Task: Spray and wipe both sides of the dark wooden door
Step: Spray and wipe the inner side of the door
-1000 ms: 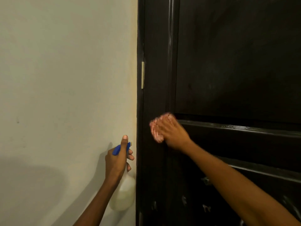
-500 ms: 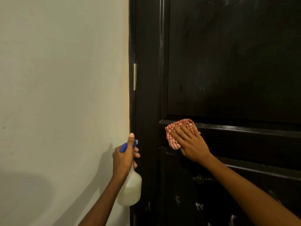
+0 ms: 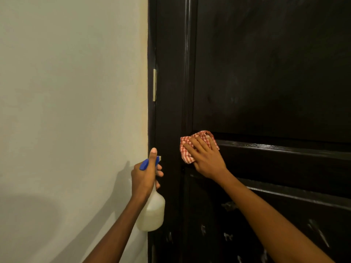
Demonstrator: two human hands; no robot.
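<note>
Head view: my right hand (image 3: 206, 158) lies flat, fingers spread, pressing one red-and-white checked cloth (image 3: 187, 149) against the dark wooden door (image 3: 266, 73) at the panel's lower left corner. My left hand (image 3: 145, 177) is curled around one translucent spray bottle with a blue trigger head (image 3: 152, 213), thumb up, just beside the door's hinge edge. One brass hinge (image 3: 154, 85) sits above; pale wall (image 3: 66, 92) fills the left.

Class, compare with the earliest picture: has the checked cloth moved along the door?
Yes. The checked cloth under the right hand has shifted rightward, away from the hinge.
</note>
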